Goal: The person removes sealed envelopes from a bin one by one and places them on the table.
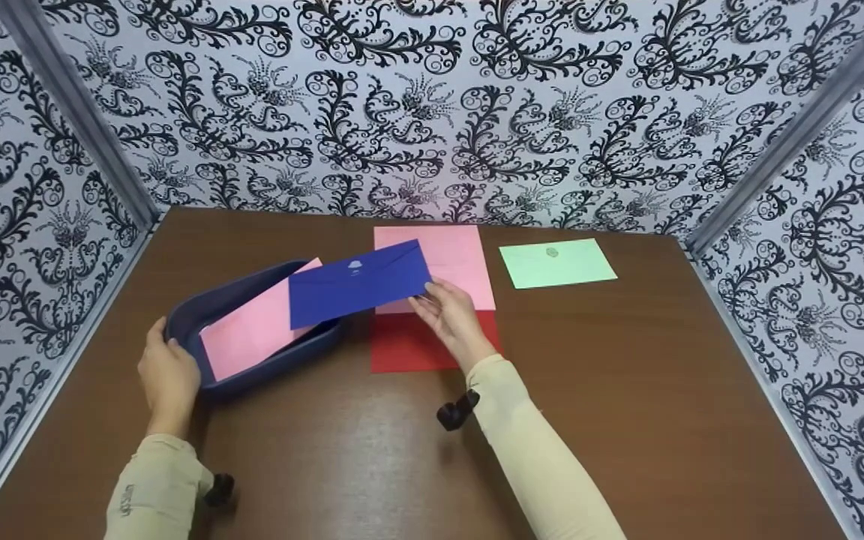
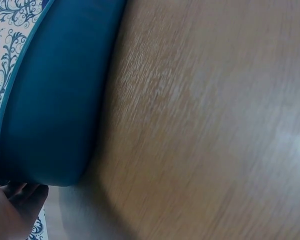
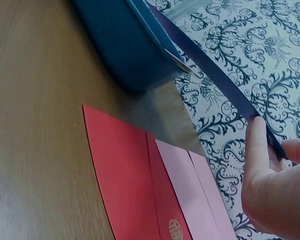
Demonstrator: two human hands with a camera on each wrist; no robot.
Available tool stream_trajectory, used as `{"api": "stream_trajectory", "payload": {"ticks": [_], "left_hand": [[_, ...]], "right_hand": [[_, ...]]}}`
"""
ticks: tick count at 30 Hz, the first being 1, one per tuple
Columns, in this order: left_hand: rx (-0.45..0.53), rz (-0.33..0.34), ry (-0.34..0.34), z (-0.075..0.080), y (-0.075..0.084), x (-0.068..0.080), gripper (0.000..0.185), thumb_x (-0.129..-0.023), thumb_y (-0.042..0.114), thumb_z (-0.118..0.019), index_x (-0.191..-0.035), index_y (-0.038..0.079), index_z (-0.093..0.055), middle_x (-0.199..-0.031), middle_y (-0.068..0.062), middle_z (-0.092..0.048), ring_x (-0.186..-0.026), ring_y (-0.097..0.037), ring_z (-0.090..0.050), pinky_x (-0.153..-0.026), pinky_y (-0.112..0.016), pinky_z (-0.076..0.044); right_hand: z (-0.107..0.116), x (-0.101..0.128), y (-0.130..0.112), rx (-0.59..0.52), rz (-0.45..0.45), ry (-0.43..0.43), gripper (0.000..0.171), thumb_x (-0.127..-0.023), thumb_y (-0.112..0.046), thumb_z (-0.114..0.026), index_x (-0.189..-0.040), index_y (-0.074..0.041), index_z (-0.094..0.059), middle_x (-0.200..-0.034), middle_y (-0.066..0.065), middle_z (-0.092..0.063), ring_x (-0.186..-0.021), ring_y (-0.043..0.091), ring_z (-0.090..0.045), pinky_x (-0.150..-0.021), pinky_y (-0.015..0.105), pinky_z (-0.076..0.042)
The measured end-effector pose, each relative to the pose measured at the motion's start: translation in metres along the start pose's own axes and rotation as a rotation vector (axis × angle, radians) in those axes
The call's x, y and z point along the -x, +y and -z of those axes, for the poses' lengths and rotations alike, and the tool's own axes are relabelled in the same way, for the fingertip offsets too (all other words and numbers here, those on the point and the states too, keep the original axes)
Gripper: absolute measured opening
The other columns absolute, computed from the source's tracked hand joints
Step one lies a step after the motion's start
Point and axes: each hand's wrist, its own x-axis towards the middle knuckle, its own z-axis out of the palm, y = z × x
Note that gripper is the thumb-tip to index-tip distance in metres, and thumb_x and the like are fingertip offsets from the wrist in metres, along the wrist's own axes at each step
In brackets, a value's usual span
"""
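Sleeves [image 1: 541,454], blue envelope [image 1: 357,285], tray [image 2: 55,100] — pink envelope [image 1: 252,326] inside

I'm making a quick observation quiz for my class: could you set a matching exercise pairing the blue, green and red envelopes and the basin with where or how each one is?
Column one
1. Blue envelope
2. Green envelope
3. Red envelope
4. Basin

Column two
A. Gripped at one end by the left hand
B. On the table, on the near side of a pink envelope
C. Pinched at one end by the right hand
D. Lying apart, furthest right in the head view

Right pairs: 1-C, 2-D, 3-B, 4-A
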Motion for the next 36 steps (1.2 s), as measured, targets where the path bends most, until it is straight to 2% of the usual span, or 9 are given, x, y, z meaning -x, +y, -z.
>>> {"api": "stream_trajectory", "payload": {"ticks": [12, 23, 31, 36], "left_hand": [[0.008, 0.007, -0.006, -0.001, 0.000, 0.000, 0.051, -0.106, 0.009, -0.025, -0.156, 0.001, -0.025, -0.155, -0.032, -0.034, -0.142, -0.051, -0.034, -0.119, -0.059, -0.027], [0.005, 0.006, 0.001, -0.002, -0.001, -0.002, 0.051, -0.106, 0.010, -0.025, -0.156, 0.002, -0.026, -0.154, -0.032, -0.035, -0.140, -0.052, -0.035, -0.118, -0.060, -0.028], [0.001, -0.005, 0.017, -0.001, -0.002, -0.001, 0.050, -0.105, 0.007, -0.027, -0.155, 0.001, -0.029, -0.151, -0.034, -0.038, -0.138, -0.054, -0.037, -0.117, -0.061, -0.029], [-0.002, 0.006, 0.010, -0.001, -0.003, -0.002, 0.051, -0.105, 0.008, -0.026, -0.155, 0.002, -0.027, -0.151, -0.034, -0.037, -0.138, -0.054, -0.037, -0.117, -0.061, -0.029]], "right_hand": [[0.039, -0.004, -0.018, -0.083, 0.031, 0.034, 0.031, -0.100, 0.003, -0.047, -0.130, 0.010, -0.050, -0.090, 0.009, -0.067, -0.083, 0.016, -0.068, -0.080, 0.027, -0.061], [0.067, -0.004, -0.034, -0.123, -0.003, 0.102, 0.036, -0.101, 0.001, -0.047, -0.137, 0.004, -0.044, -0.092, 0.007, -0.065, -0.086, 0.016, -0.066, -0.081, 0.026, -0.061], [0.088, -0.003, -0.043, -0.103, -0.010, 0.075, 0.049, -0.103, -0.001, -0.043, -0.151, 0.002, -0.031, -0.098, 0.006, -0.060, -0.088, 0.013, -0.066, -0.084, 0.023, -0.059], [0.099, -0.002, -0.046, -0.102, 0.003, 0.070, 0.049, -0.104, -0.002, -0.043, -0.151, 0.003, -0.030, -0.096, 0.005, -0.065, -0.086, 0.012, -0.069, -0.088, 0.024, -0.058]]}}
